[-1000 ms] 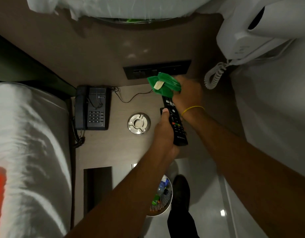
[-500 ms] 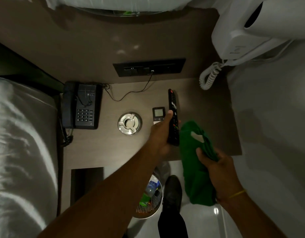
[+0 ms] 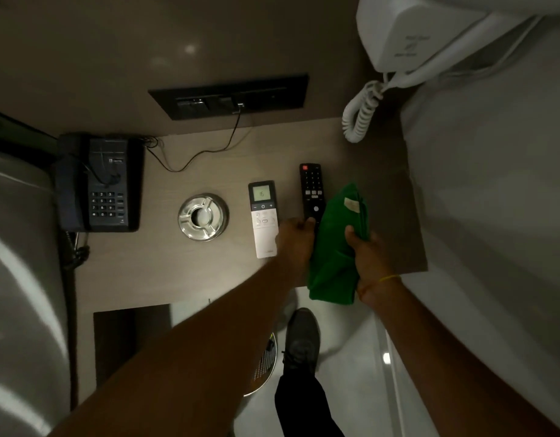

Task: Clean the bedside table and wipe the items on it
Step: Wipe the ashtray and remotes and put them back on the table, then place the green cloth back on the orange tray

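Note:
The wooden bedside table (image 3: pixel 165 272) carries a black TV remote (image 3: pixel 311 187) lying flat at centre right. My left hand (image 3: pixel 296 239) grips its near end, thumb on the buttons. My right hand (image 3: pixel 368 258) holds a green cloth (image 3: pixel 334 247) just right of the remote, hanging over the table's front edge. A white air-conditioner remote (image 3: pixel 264 220) with a lit display lies left of the black one. A round steel ashtray (image 3: pixel 203 217) sits further left, and a dark desk telephone (image 3: pixel 99 184) stands at the far left.
A black socket panel (image 3: pixel 228 96) on the back wall feeds a thin cable (image 3: pixel 203 152) across the table. A white wall unit (image 3: pixel 430 29) with a coiled cord (image 3: pixel 360 111) hangs at upper right. Bedding (image 3: pixel 17 279) lies left. A waste bin (image 3: pixel 266 361) and my shoe (image 3: pixel 300 339) are below.
The black remote has gone down from the air onto the table beside the white remote. My right hand has carried the green cloth from the remote's far end to its right side.

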